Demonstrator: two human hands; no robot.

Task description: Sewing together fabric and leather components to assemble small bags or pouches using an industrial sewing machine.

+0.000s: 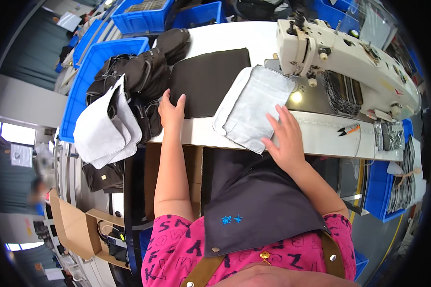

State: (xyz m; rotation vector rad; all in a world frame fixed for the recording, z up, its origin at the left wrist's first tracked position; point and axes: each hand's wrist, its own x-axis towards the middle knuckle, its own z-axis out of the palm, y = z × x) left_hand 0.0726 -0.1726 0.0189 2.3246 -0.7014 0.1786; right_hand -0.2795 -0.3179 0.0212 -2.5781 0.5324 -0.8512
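Note:
My left hand (171, 111) is open, its fingers at the left edge of a flat dark brown fabric panel (208, 81) on the white table. Spread over the right part of the pale grey fabric pieces (256, 107), my right hand (286, 136) has its fingers apart. Those grey pieces lie stacked and slightly askew, partly over the brown panel and close to the sewing machine (340, 62). Left of my left hand, more pale pieces (105, 129) drape over a heap of dark brown sewn fabric parts (139, 71).
A blue bin (76, 105) stands behind the heap at left. Striped fabric pieces (342, 93) lie under the machine arm. Orange-handled thread snips (349, 129) rest near the table's front right. An open cardboard box (72, 225) is below left, and a blue crate (380, 191) hangs low at right.

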